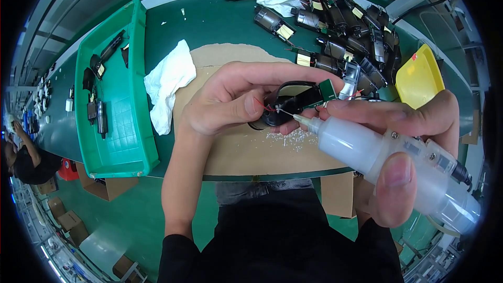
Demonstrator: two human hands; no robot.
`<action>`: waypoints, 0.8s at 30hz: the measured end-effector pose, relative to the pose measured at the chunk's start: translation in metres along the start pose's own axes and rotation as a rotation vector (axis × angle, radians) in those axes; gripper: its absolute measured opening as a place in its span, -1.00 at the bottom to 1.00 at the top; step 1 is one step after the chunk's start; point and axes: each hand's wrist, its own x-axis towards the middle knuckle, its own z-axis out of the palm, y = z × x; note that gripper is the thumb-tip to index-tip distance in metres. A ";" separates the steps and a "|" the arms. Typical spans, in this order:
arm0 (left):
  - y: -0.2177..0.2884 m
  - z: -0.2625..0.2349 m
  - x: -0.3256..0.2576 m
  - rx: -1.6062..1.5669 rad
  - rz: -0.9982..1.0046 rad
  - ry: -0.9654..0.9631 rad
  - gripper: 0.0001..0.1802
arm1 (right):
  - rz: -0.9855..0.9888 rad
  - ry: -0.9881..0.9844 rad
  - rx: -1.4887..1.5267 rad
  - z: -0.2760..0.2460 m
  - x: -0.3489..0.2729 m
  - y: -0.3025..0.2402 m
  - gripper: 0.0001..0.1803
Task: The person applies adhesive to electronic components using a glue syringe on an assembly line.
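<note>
My left hand is closed round a small black device, with a curved dark shell and thin red and white wires at its near side. From the device's right end sticks a green circuit board. In my right hand lies a thick, translucent white dispensing syringe, tilted, with its tapered pale nozzle pointing left. The nozzle tip is at the wires on the device; whether it touches them I cannot tell. Screws and a black knob sit on the syringe's side.
A brown cardboard sheet with white crumbs lies under my hands. A green tray holds several black parts at left, beside a white cloth. Many black devices are piled at far right, near a yellow bin.
</note>
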 end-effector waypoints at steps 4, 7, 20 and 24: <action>-0.012 -0.004 0.002 0.097 0.081 0.049 0.02 | -0.007 -0.011 0.009 -0.004 -0.001 -0.002 -0.56; -0.001 -0.008 -0.004 0.019 0.106 -0.028 0.04 | -0.079 0.042 0.072 -0.008 -0.005 0.003 -0.58; 0.055 -0.044 -0.052 1.719 0.237 1.034 -0.62 | 0.368 0.016 -0.194 -0.059 -0.060 0.076 -0.80; 0.002 0.007 0.041 1.554 0.249 0.313 -0.61 | 0.313 0.080 -0.254 -0.078 -0.069 0.079 -0.83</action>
